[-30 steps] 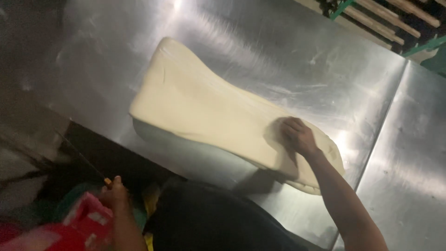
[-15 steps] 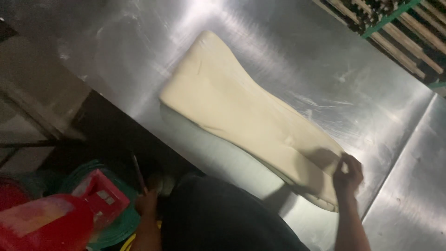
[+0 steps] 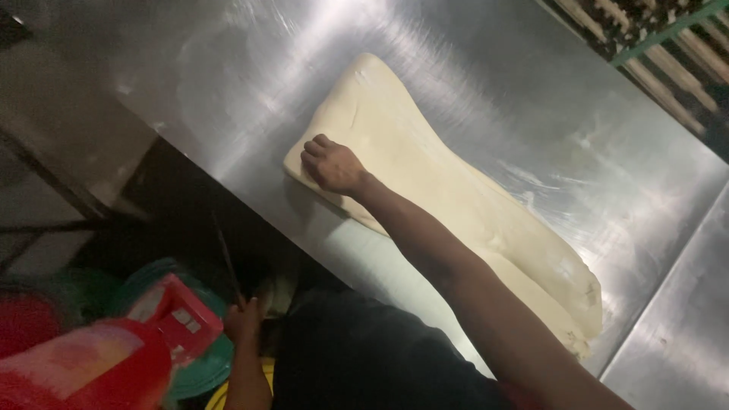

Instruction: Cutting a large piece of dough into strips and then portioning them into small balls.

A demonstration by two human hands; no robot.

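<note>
A long pale slab of dough [image 3: 463,182] lies diagonally on a stainless steel table [image 3: 213,76]. My right arm reaches across the slab, and my right hand [image 3: 332,165] rests as a closed fist on the dough's near left end, knuckles up. Whether its fingers grip the dough's edge is unclear. My left hand [image 3: 244,320] hangs below the table's front edge, closed around a thin dark stick-like tool [image 3: 226,257] that points upward. My dark-clothed body fills the bottom middle.
Red plastic packaging [image 3: 114,357] and a green tub [image 3: 201,372] sit low at the bottom left, beside my left hand. A second steel surface [image 3: 683,334] joins the table at the right. Wooden racks with green framing [image 3: 668,45] stand beyond the far edge.
My right hand has left the dough's right end and moved across to its left end, now a fist. The view has shifted left. My left hand has stayed low beside the red packaging.
</note>
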